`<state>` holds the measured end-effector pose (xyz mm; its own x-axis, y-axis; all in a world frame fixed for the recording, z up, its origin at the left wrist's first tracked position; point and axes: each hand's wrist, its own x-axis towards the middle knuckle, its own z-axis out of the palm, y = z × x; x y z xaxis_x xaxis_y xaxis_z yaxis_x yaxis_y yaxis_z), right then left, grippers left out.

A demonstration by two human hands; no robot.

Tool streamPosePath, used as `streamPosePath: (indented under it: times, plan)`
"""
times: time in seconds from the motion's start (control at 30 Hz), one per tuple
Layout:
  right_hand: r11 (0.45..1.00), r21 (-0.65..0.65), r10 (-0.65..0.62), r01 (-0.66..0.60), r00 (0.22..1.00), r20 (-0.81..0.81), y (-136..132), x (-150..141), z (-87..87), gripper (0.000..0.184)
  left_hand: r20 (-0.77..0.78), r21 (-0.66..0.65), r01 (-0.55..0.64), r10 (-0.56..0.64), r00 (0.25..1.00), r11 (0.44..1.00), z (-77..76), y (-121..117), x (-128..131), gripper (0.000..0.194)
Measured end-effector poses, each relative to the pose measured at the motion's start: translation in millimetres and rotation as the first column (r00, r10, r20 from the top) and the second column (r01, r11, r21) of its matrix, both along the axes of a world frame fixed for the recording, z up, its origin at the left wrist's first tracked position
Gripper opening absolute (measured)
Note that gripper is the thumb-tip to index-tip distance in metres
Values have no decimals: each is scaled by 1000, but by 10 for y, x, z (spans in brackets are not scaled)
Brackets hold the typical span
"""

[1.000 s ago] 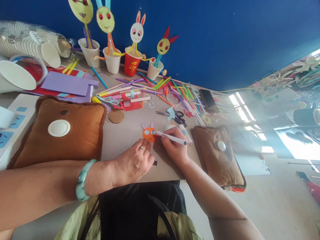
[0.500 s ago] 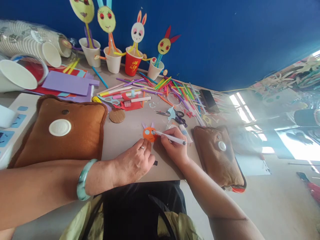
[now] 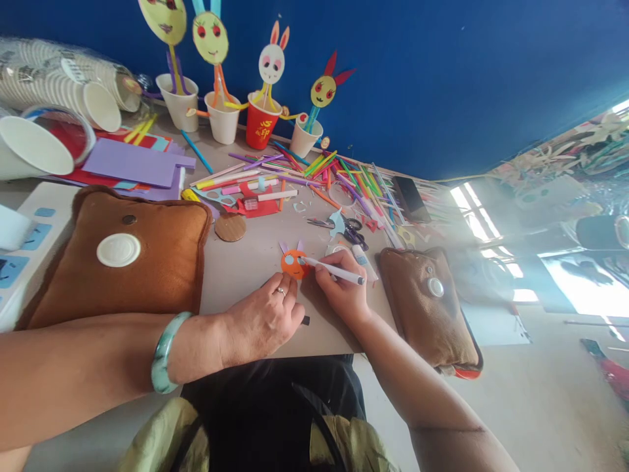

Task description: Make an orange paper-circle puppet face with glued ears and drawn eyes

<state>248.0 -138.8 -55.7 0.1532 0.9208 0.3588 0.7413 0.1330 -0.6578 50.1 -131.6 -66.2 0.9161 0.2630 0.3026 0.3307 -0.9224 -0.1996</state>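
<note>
An orange round paper face (image 3: 289, 269) with purple ears, pale blue eyes and a thin drawn mouth lies on the table. My left hand (image 3: 265, 313) has its fingers bent together, their tips pressing the lower edge of the face. A short black piece, probably a marker cap (image 3: 305, 320), pokes out beside those fingers; whether they grip it is hidden. In my right hand (image 3: 343, 288) is a white marker (image 3: 339, 270), pinched near its front end. Its tip meets the face's right eye, where a dark spot shows.
Scissors (image 3: 352, 231), a glue stick (image 3: 362, 254) and a cardboard disc (image 3: 230, 227) lie beyond my hands. Brown cushions flank them, one left (image 3: 147, 282), one right (image 3: 426, 308). Colourful sticks (image 3: 275, 167) and cups with paper figures, one red (image 3: 260, 124), line the wall.
Both hands keep their places, with only a slight shift of the marker at the right eye. The whole view has drifted slightly.
</note>
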Motion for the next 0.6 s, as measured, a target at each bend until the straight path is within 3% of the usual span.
streamPosePath:
  times: [0.6]
  plan:
    - [999,-1,-35,35,999,4,-5,-4,14,9,33,-21,11,-10,999,1000,-9,8,3,30]
